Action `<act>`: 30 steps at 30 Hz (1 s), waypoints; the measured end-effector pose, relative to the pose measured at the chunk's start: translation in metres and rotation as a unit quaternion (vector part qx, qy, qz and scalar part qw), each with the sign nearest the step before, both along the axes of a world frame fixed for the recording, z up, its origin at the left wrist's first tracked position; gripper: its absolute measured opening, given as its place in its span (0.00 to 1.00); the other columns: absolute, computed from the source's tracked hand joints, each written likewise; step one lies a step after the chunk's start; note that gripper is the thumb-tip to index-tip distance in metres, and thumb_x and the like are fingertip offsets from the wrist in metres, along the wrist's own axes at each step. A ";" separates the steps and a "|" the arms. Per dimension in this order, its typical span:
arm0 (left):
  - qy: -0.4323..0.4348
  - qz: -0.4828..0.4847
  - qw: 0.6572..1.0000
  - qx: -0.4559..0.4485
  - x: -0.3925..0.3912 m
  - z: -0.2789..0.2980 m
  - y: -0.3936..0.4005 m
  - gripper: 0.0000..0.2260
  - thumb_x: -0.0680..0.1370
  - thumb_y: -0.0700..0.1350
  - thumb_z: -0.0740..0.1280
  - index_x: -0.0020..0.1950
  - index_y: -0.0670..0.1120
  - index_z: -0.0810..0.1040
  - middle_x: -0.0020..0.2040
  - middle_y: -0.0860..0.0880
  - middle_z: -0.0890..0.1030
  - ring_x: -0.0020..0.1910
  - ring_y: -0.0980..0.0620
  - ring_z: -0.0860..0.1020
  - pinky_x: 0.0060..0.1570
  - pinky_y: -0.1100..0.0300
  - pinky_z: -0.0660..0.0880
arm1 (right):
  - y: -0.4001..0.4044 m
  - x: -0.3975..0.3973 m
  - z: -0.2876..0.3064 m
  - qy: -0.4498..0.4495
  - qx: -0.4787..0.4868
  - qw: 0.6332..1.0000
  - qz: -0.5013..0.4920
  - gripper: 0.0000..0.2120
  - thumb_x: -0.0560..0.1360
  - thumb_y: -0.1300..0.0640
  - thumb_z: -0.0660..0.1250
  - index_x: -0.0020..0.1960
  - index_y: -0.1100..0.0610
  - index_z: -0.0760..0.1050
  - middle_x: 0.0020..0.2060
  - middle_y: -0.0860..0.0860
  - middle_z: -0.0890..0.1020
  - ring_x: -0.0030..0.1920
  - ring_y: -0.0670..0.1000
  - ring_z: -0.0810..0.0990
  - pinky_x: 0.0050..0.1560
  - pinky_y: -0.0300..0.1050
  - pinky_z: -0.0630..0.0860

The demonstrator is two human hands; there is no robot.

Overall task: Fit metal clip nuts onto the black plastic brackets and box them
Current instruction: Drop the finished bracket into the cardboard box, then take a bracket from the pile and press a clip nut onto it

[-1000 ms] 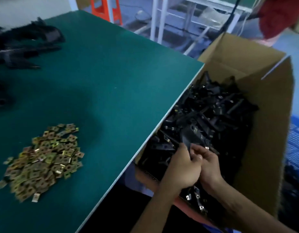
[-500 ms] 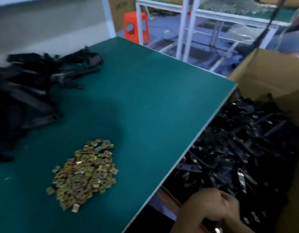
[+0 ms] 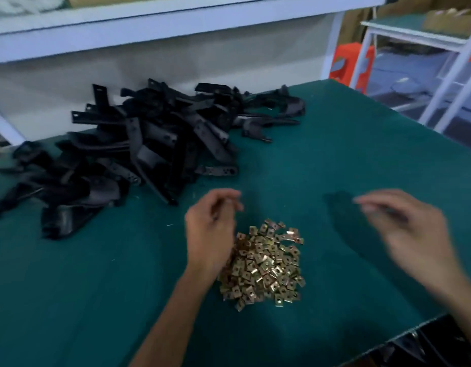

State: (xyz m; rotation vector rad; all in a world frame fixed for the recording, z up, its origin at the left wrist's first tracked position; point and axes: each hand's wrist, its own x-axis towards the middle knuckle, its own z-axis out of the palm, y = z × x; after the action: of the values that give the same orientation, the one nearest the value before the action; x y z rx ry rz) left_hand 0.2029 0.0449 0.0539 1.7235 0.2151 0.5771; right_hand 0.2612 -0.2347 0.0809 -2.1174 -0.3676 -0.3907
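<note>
Both hands empty: left hand point(image 3: 210, 229) loosely curled, hovering at left edge of clip nut pile point(image 3: 264, 263); right hand point(image 3: 403, 229) blurred, fingers spread, well right of pile. Black brackets point(image 3: 149, 144) heaped beyond pile, far-left on green table point(image 3: 361, 154).

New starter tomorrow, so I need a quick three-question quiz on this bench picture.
1. True or false: the left hand grips a bracket.
2. Which lies nearer the person: A) the bracket pile or B) the clip nuts?
3. Fill in: the right hand hangs above the ____ table top.

Key: 1 false, no bracket is in it; 2 B; 3 green.
</note>
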 end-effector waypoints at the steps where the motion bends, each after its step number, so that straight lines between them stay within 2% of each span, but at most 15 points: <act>1: -0.001 0.046 0.999 0.014 0.000 -0.008 0.017 0.12 0.82 0.34 0.63 0.49 0.47 0.82 0.37 0.53 0.82 0.31 0.54 0.74 0.30 0.59 0.70 | 0.031 0.011 0.009 0.004 -0.077 0.995 0.068 0.09 0.78 0.64 0.71 0.50 0.52 0.86 0.53 0.46 0.84 0.55 0.39 0.80 0.59 0.25 0.69; 4: -0.004 0.122 0.992 0.038 0.003 -0.018 0.048 0.11 0.82 0.36 0.63 0.48 0.49 0.82 0.28 0.56 0.75 0.26 0.59 0.69 0.26 0.65 0.64 | 0.111 0.050 0.010 -0.011 -0.176 0.963 0.202 0.09 0.80 0.60 0.70 0.57 0.52 0.86 0.58 0.44 0.82 0.58 0.42 0.78 0.59 0.24 0.66; 7: -0.014 0.138 0.988 0.062 0.008 -0.016 0.054 0.11 0.81 0.37 0.63 0.47 0.49 0.82 0.25 0.57 0.73 0.22 0.59 0.66 0.24 0.68 0.61 | 0.180 0.082 0.005 -0.016 -0.236 0.949 0.210 0.17 0.81 0.52 0.69 0.70 0.50 0.78 0.63 0.48 0.78 0.60 0.52 0.79 0.62 0.48 0.76; 10: -0.004 0.135 0.988 0.074 0.010 -0.016 0.056 0.11 0.81 0.37 0.63 0.47 0.49 0.82 0.25 0.56 0.74 0.21 0.58 0.66 0.23 0.67 0.61 | 0.219 0.105 -0.011 -0.017 -0.337 0.923 0.184 0.26 0.80 0.44 0.68 0.76 0.46 0.70 0.66 0.48 0.72 0.59 0.58 0.79 0.55 0.54 0.78; 13: 0.016 0.108 0.988 0.107 0.008 -0.019 0.056 0.11 0.81 0.37 0.62 0.48 0.50 0.82 0.28 0.56 0.77 0.21 0.58 0.68 0.24 0.69 0.61 | 0.227 0.113 -0.020 -0.081 -0.402 0.893 0.186 0.21 0.83 0.43 0.63 0.73 0.48 0.73 0.63 0.49 0.74 0.57 0.61 0.80 0.50 0.56 0.78; 17: 0.011 0.094 0.985 0.143 0.006 -0.023 0.057 0.10 0.81 0.42 0.61 0.49 0.52 0.82 0.29 0.59 0.77 0.21 0.58 0.68 0.24 0.70 0.61 | 0.230 0.116 -0.009 -0.188 -0.422 0.872 0.164 0.16 0.85 0.46 0.58 0.58 0.56 0.78 0.53 0.52 0.78 0.47 0.63 0.81 0.40 0.52 0.75; 18: 0.007 0.101 0.984 0.148 0.007 -0.024 0.056 0.10 0.81 0.43 0.61 0.49 0.52 0.81 0.30 0.59 0.77 0.22 0.57 0.69 0.25 0.68 0.62 | 0.228 0.117 -0.004 -0.204 -0.403 0.878 0.155 0.16 0.84 0.46 0.58 0.52 0.56 0.78 0.48 0.52 0.78 0.44 0.62 0.81 0.38 0.51 0.72; 20: 0.000 0.115 0.980 0.164 0.008 -0.024 0.053 0.08 0.80 0.44 0.63 0.49 0.53 0.82 0.37 0.59 0.78 0.28 0.56 0.73 0.27 0.63 0.67 | 0.223 0.117 0.005 -0.184 -0.322 0.919 0.138 0.18 0.82 0.46 0.60 0.36 0.53 0.71 0.36 0.52 0.74 0.37 0.61 0.77 0.34 0.49 0.67; 22: -0.011 0.120 0.976 0.182 0.009 -0.023 0.049 0.06 0.79 0.43 0.66 0.51 0.51 0.82 0.47 0.60 0.77 0.36 0.56 0.77 0.34 0.58 0.75 | 0.222 0.114 0.017 -0.097 -0.170 0.973 0.123 0.22 0.79 0.49 0.63 0.30 0.56 0.66 0.27 0.53 0.71 0.31 0.61 0.76 0.30 0.51 0.70; 23: -0.015 0.119 0.974 0.190 0.009 -0.022 0.048 0.06 0.79 0.44 0.67 0.54 0.51 0.82 0.50 0.60 0.76 0.40 0.57 0.78 0.39 0.57 0.77 | 0.222 0.109 0.024 -0.017 -0.075 0.988 0.131 0.22 0.78 0.51 0.66 0.29 0.58 0.67 0.24 0.54 0.70 0.30 0.61 0.78 0.29 0.52 0.76; 24: -0.014 0.120 0.972 0.201 0.008 -0.022 0.048 0.08 0.78 0.45 0.67 0.57 0.51 0.80 0.54 0.59 0.75 0.45 0.57 0.78 0.42 0.56 0.78 | 0.223 0.104 0.029 0.075 0.026 0.986 0.146 0.22 0.77 0.54 0.69 0.29 0.61 0.67 0.24 0.55 0.70 0.28 0.61 0.79 0.31 0.49 0.81; 26: -0.006 0.130 0.966 0.222 0.007 -0.021 0.048 0.16 0.78 0.50 0.68 0.66 0.52 0.75 0.64 0.59 0.71 0.56 0.59 0.76 0.49 0.57 0.78 | 0.224 0.088 0.040 0.237 0.180 0.940 0.168 0.17 0.75 0.57 0.74 0.36 0.68 0.74 0.30 0.60 0.75 0.30 0.58 0.81 0.35 0.44 0.83; 27: -0.002 0.138 0.963 0.231 0.007 -0.021 0.048 0.21 0.78 0.52 0.69 0.70 0.52 0.71 0.69 0.58 0.68 0.64 0.58 0.72 0.55 0.60 0.77 | 0.224 0.078 0.045 0.281 0.218 0.918 0.175 0.18 0.74 0.57 0.75 0.43 0.73 0.77 0.37 0.65 0.82 0.32 0.57 0.83 0.35 0.41 0.81; 28: 0.000 0.148 0.959 0.243 0.007 -0.020 0.048 0.26 0.78 0.54 0.69 0.74 0.52 0.68 0.74 0.57 0.64 0.71 0.57 0.67 0.62 0.62 0.72 | 0.223 0.067 0.049 0.307 0.240 0.903 0.183 0.17 0.74 0.57 0.76 0.47 0.73 0.80 0.43 0.64 0.85 0.33 0.56 0.84 0.34 0.40 0.80; 30: -0.021 0.170 0.946 0.275 0.008 -0.016 0.049 0.31 0.79 0.56 0.69 0.79 0.48 0.62 0.80 0.53 0.59 0.79 0.53 0.58 0.74 0.59 0.62 | 0.220 0.045 0.055 0.325 0.263 0.885 0.205 0.10 0.74 0.57 0.76 0.45 0.65 0.85 0.41 0.61 0.87 0.32 0.54 0.84 0.31 0.39 0.78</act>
State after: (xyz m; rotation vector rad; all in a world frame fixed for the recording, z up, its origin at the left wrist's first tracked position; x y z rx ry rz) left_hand 0.2112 0.0934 0.0376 2.2292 0.3502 0.9973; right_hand 0.3058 -0.0144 0.1356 -1.4648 -0.2602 0.4312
